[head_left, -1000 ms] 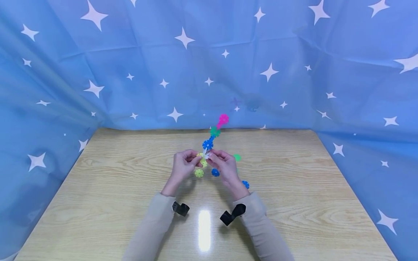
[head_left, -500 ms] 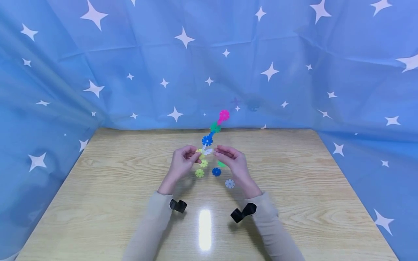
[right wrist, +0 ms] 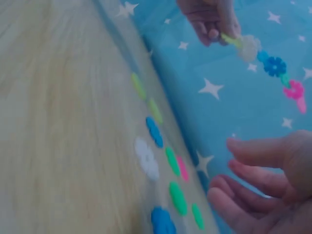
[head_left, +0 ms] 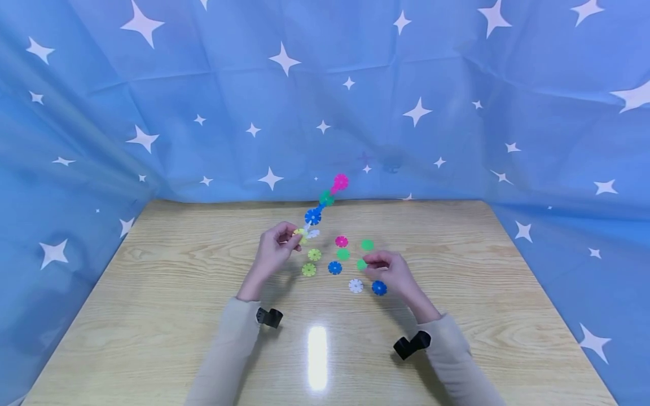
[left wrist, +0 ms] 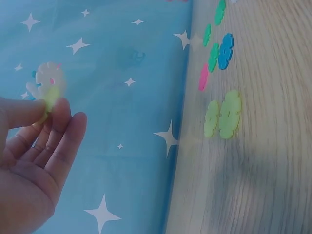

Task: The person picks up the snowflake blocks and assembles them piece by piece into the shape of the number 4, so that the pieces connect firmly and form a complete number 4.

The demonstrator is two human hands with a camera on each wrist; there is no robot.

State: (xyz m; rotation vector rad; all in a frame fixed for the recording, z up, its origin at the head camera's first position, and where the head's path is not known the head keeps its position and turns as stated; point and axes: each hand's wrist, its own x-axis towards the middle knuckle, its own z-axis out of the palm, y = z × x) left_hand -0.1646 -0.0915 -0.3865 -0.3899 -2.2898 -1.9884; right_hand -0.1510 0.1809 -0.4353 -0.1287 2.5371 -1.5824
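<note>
Left hand: is still pinching chain.
Right hand: is now hovering away from chain, fingers parted, near green disc.

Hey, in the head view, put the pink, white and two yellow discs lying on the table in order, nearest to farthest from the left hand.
1. Upper yellow disc and lower yellow disc: right of the left hand, too close to call.
2. Pink disc: farther right, above the yellow pair.
3. White disc: farthest right, lowest of these.
</note>
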